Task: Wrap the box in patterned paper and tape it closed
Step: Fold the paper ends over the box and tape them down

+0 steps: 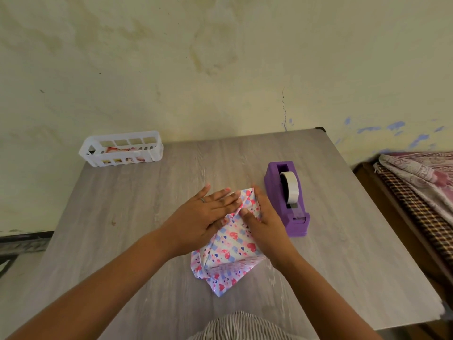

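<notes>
The box (232, 244) lies in the middle of the grey wooden table (122, 229), covered in white paper with pink hearts and blue stripes. The box itself is hidden under the paper. My left hand (208, 217) lies flat on its far left top, fingers pressing a fold down. My right hand (262, 217) holds the far right side, thumb on the top seam. At the near end loose paper flaps (220, 280) stick out unfolded. A purple tape dispenser (286, 197) with a white roll stands just right of the box.
A white slotted plastic basket (121, 152) with some printed items inside sits at the table's far left corner. The wall runs right behind the table. A bed with a patterned cloth (421, 182) stands beyond the table's right edge.
</notes>
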